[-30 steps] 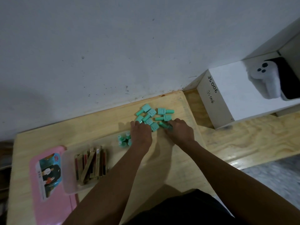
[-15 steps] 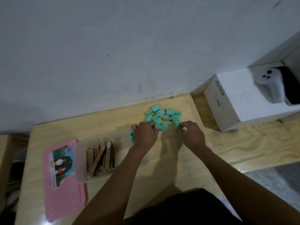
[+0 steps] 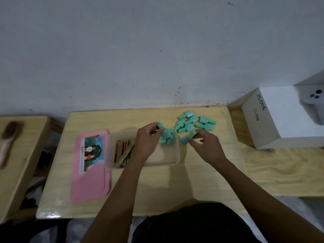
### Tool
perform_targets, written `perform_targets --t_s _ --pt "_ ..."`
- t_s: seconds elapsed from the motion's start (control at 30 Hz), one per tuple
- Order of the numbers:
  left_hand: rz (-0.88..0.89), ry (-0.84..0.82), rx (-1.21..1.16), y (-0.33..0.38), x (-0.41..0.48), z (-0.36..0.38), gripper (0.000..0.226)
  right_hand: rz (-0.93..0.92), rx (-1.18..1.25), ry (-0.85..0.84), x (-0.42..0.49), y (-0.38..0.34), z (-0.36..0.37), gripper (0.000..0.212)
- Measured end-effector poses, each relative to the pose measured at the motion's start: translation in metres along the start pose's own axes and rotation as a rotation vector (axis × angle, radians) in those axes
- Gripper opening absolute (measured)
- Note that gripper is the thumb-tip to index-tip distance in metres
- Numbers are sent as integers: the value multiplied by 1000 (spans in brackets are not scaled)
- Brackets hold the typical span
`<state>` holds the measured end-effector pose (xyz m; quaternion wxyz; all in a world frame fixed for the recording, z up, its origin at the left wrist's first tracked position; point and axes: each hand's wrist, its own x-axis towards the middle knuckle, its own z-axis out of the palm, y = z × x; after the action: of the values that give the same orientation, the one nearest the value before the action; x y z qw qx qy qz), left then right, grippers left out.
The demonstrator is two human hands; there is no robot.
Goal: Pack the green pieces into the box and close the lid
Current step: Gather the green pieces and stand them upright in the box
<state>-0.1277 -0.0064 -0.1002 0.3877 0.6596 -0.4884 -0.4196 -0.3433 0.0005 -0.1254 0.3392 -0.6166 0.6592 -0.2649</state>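
Green pieces (image 3: 194, 122) lie mostly in a loose heap on the table (image 3: 201, 181) just past the far right corner of the box (image 3: 175, 160). A few are already inside, well apart from the wooden sticks (image 3: 123, 151) at its left end. My left hand (image 3: 146, 140) pinches one piece (image 3: 161, 126) over that corner, and my right hand (image 3: 206, 146) has its fingertips closed on a second piece (image 3: 187, 138) just outside the right wall. I judge I'm early on, with the heap to go and the pink lid (image 3: 91, 186) lying off to the left, not yet on.

Dim room, scuffed grey-white wall (image 3: 157, 50) backing a pale wooden bench (image 3: 175, 190).
Second wooden table (image 3: 24, 151) sitting at left; white carton (image 3: 284, 118) marked JS006 resting at right.
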Motion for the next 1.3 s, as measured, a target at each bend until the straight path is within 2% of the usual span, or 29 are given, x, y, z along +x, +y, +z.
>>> perform_targets --t_s 0.1,0.3,0.47,0.9,1.3 --pt "42 60 85 -8 -8 -10 21 -61 -134 -17 -1 -11 14 37" --pt "33 89 144 -27 -18 -13 22 -262 -411 -58 6 -19 39 29" --pt "7 19 170 -46 -20 -8 24 -226 -573 -103 12 -18 53 28" --pt "40 -76 252 -70 -10 12 26 -86 -598 -94 14 -21 65 27" --pt "41 -57 254 -80 -6 26 26 -118 -613 -108 15 -22 58 30"
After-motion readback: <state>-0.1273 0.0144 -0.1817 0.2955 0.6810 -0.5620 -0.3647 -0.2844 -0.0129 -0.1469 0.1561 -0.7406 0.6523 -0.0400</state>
